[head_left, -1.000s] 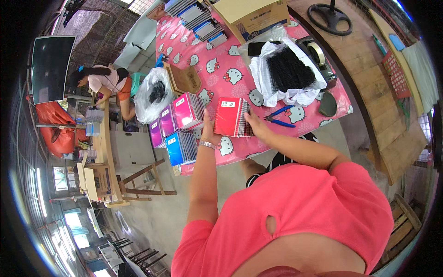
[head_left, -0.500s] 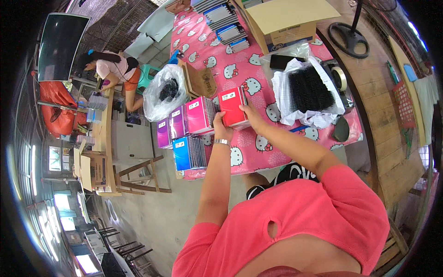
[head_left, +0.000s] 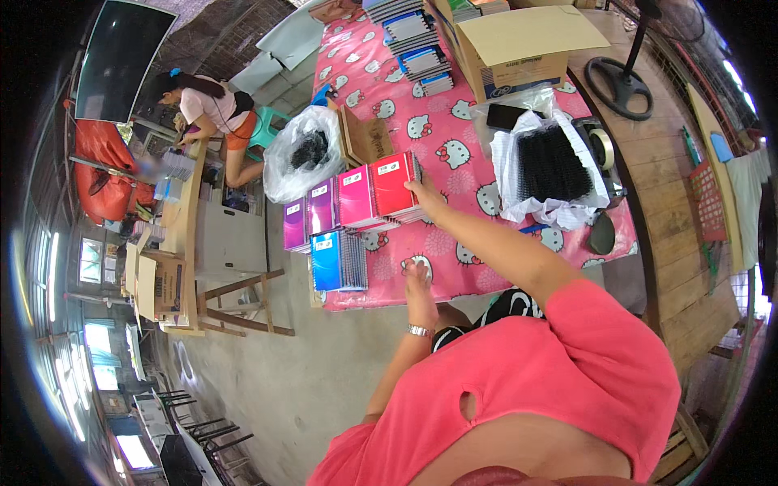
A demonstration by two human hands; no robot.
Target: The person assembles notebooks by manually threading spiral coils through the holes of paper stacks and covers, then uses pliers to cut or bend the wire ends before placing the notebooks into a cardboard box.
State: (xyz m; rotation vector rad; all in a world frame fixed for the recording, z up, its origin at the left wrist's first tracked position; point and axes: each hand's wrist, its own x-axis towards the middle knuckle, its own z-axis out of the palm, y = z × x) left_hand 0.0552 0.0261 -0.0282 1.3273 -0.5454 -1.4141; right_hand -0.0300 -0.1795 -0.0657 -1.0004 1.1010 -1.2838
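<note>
My right hand (head_left: pixel 427 201) is at the near right corner of a stack of red spiral notebooks (head_left: pixel 394 185), thumb on the top cover and the other fingers partly hidden. The red stack stands against a pink stack (head_left: pixel 356 198), with two purple stacks (head_left: pixel 322 206) further left. A blue stack (head_left: pixel 328 261) sits in front of them. My left hand (head_left: pixel 418 279), with a metal watch at the wrist, is off the notebooks, held over the near table edge. Its fingers are stretched out and nothing is in them.
The table has a pink patterned cover (head_left: pixel 438 251). Black spiral coils (head_left: pixel 553 162) lie on white paper at right, beside a tape roll (head_left: pixel 601 149). A plastic bag (head_left: pixel 301 158), an open carton (head_left: pixel 519 73) and more notebooks (head_left: pixel 421 53) stand farther back. Another person (head_left: pixel 212 113) works at a side table.
The red stack has moved left against the pink one. My left hand has let go of it and drawn back toward me; my right hand stays at its corner.
</note>
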